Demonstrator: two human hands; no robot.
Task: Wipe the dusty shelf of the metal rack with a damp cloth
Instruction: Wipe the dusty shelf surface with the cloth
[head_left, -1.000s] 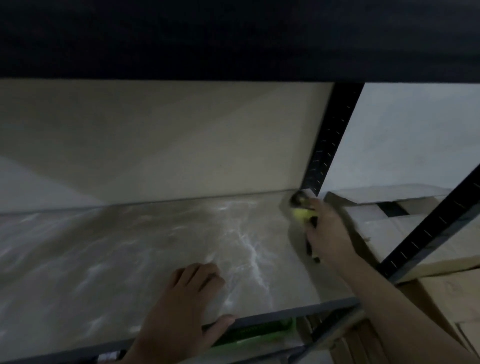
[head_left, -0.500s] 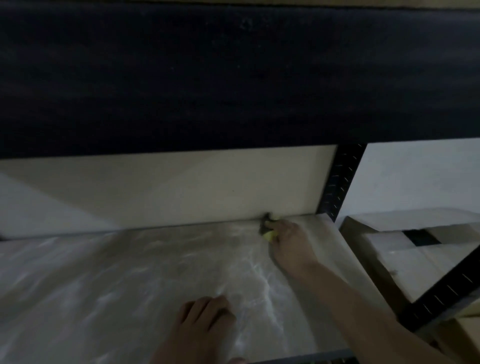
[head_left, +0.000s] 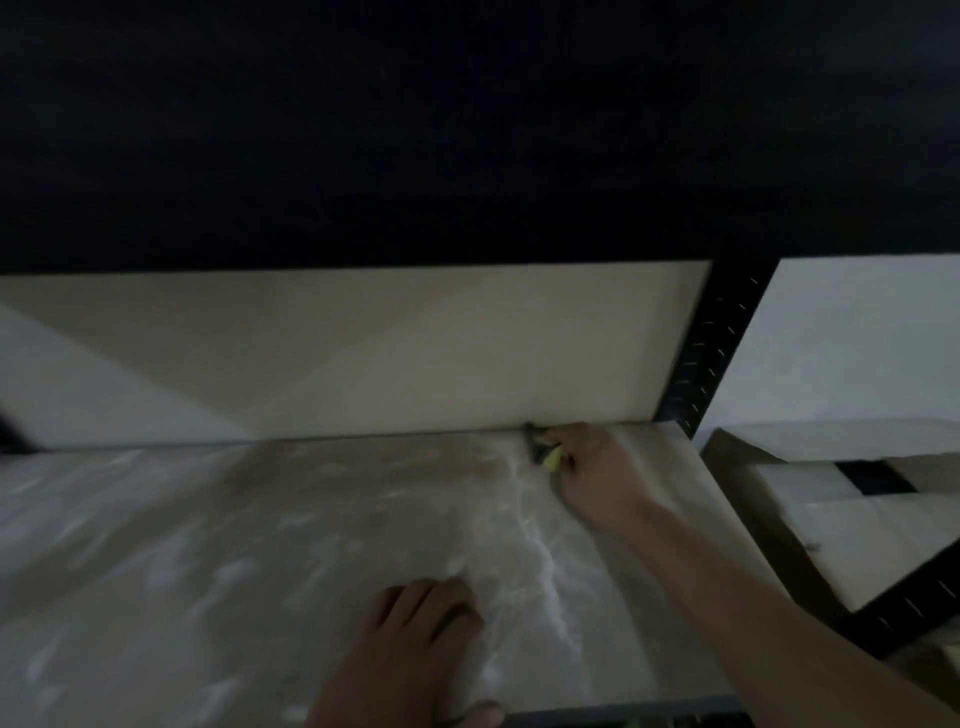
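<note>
Right hand (head_left: 597, 467) grips yellow-green cloth (head_left: 550, 457) at back edge of streaked shelf (head_left: 260, 545), near black upright (head_left: 711, 343). Left hand (head_left: 410, 654) rests flat on shelf, fingers relaxed.

Cardboard boxes (head_left: 852, 514) at far rt, pale flaps w/ a dark gap btwn them. White wall (head_left: 841, 338) behind; beige wall (head_left: 415, 353) further left, lighter diagonal patch.

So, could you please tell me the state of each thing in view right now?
shelf: dusty, streaked with pale smears.
cloth: bunched up, at the shelf's back edge.
right hand: grips the cloth.
left hand: rests on the shelf, holding nothing.
</note>
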